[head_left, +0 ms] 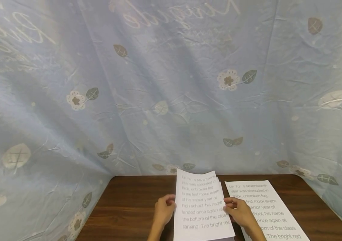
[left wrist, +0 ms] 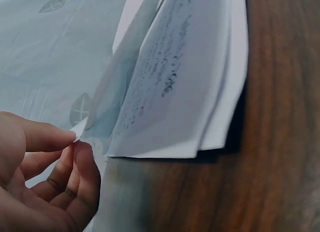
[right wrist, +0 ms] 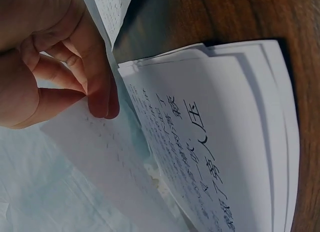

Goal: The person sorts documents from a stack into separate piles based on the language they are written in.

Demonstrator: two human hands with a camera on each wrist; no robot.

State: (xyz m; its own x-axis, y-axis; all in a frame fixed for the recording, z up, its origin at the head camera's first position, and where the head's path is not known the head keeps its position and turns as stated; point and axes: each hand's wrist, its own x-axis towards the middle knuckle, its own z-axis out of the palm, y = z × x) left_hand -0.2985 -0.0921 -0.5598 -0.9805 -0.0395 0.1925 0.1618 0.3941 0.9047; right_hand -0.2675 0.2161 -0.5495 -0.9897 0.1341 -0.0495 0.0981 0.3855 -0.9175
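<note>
A white printed sheet of paper (head_left: pixel 201 204) with English text is held raised over the desk, its top edge slightly bowed. At its left edge, my left hand (head_left: pixel 163 210) pinches the paper between thumb and fingers. On the opposite edge, my right hand (head_left: pixel 240 212) does the same. Beneath the raised sheet (right wrist: pixel 100 152) lies a loose stack of papers (right wrist: pixel 235 122), and its top page carries Chinese writing. The left wrist view also shows this stack (left wrist: pixel 200 107), apart from the left fingertips, with page edges unevenly aligned.
Another sheet (head_left: pixel 279 214) with the same English text lies on the right of the desk, partly behind my right hand and forearm. The dark wood desk (head_left: pixel 128 204) meets a pale blue patterned cloth (head_left: pixel 171 127) at its back and sides.
</note>
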